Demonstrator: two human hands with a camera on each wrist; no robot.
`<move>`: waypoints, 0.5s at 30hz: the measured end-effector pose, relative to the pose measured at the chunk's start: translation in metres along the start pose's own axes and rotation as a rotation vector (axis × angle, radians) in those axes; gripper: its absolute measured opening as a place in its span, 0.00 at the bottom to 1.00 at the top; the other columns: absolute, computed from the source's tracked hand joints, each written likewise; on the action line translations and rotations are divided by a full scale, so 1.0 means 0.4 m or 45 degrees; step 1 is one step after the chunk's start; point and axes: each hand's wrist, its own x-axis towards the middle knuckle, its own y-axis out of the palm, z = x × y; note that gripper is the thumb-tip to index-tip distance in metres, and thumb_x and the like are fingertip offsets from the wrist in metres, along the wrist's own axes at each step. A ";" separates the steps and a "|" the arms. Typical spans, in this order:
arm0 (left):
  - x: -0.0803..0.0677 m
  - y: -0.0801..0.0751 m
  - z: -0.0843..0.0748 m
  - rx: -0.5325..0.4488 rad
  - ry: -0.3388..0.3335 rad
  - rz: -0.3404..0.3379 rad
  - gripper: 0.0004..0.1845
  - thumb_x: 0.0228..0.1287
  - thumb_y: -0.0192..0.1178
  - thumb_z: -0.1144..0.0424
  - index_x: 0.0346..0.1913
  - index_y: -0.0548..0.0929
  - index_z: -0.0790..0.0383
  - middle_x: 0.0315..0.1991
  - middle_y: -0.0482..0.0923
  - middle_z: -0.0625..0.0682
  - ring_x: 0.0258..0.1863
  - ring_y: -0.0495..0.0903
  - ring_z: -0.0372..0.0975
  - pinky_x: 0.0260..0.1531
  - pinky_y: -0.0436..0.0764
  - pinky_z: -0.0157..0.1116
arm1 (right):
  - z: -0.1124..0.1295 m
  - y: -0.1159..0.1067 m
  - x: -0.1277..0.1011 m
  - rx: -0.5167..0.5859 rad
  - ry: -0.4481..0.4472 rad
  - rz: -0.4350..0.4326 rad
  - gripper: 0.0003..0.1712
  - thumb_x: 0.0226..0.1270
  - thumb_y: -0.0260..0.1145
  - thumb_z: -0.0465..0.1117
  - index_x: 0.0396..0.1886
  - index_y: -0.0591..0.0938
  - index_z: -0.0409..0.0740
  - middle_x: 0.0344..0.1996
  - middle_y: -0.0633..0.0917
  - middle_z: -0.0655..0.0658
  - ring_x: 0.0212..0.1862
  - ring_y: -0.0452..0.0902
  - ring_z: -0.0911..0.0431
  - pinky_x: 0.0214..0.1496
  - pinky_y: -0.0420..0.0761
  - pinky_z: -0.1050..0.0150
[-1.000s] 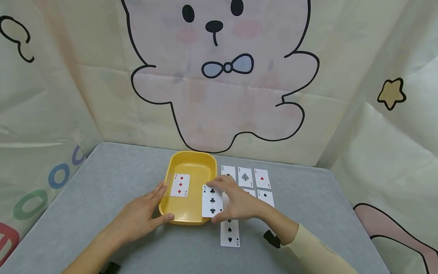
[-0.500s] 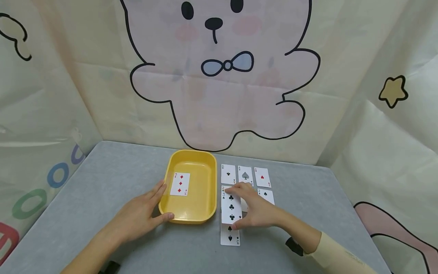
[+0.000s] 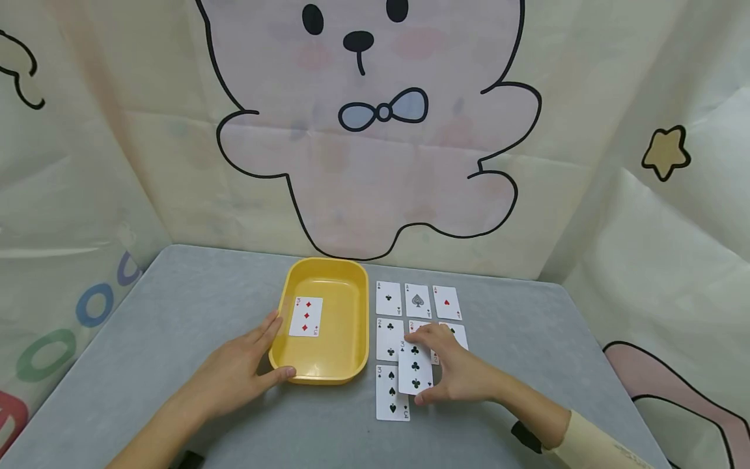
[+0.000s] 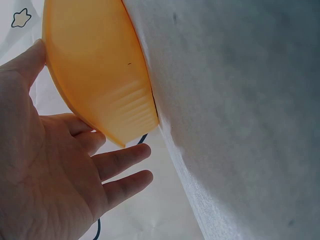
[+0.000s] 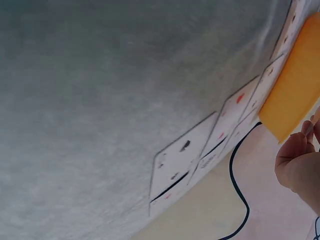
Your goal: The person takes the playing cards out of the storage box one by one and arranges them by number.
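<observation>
My right hand (image 3: 463,370) pinches a three of clubs playing card (image 3: 415,368) between thumb and fingertips. The card overlaps the edge of a three of spades (image 3: 385,400) and hangs close over the table. At the front left corner of a yellow tray (image 3: 362,326), my left hand (image 3: 243,361) touches the rim with its thumb and fingers spread. In the left wrist view, two fingers (image 4: 125,160) of that hand stretch out straight, clear of the tray wall. A three of diamonds (image 3: 306,317) lies face up inside the tray.
Right of the tray, face-up cards form rows. Farthest back are the ace of clubs (image 3: 389,298), ace of spades (image 3: 418,301) and ace of hearts (image 3: 447,302). The two of clubs (image 3: 388,339) lies in front, with other twos partly behind my right hand. A printed curtain hangs behind.
My right hand has carried the three of clubs from over the tray's right rim rightward and nearer me, past the two of clubs. The left hand stays at the tray.
</observation>
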 end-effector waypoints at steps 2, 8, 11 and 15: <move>-0.001 0.000 0.001 -0.002 -0.003 -0.001 0.53 0.68 0.59 0.28 0.81 0.62 0.65 0.81 0.60 0.59 0.70 0.74 0.59 0.62 0.76 0.60 | -0.010 0.006 -0.009 -0.014 -0.014 0.003 0.53 0.43 0.88 0.53 0.71 0.75 0.49 0.64 0.71 0.52 0.66 0.63 0.53 0.67 0.73 0.51; -0.002 0.002 0.002 -0.002 0.000 -0.007 0.53 0.68 0.60 0.28 0.81 0.62 0.65 0.81 0.59 0.59 0.69 0.74 0.59 0.61 0.77 0.60 | -0.049 0.021 -0.039 -0.083 -0.105 -0.024 0.52 0.43 0.88 0.55 0.69 0.76 0.47 0.62 0.72 0.52 0.61 0.63 0.56 0.62 0.74 0.57; -0.003 0.002 0.003 0.001 0.001 -0.011 0.53 0.68 0.59 0.28 0.81 0.62 0.65 0.81 0.60 0.59 0.69 0.75 0.59 0.61 0.77 0.60 | -0.063 0.024 -0.052 -0.099 -0.123 -0.030 0.52 0.43 0.88 0.55 0.69 0.76 0.46 0.62 0.73 0.51 0.60 0.64 0.57 0.60 0.75 0.58; -0.002 0.003 0.004 0.003 0.001 -0.009 0.53 0.68 0.60 0.29 0.81 0.62 0.65 0.81 0.59 0.59 0.69 0.75 0.59 0.61 0.77 0.60 | -0.076 0.030 -0.066 -0.097 -0.127 -0.017 0.53 0.42 0.88 0.54 0.69 0.76 0.44 0.61 0.73 0.50 0.59 0.65 0.57 0.59 0.75 0.59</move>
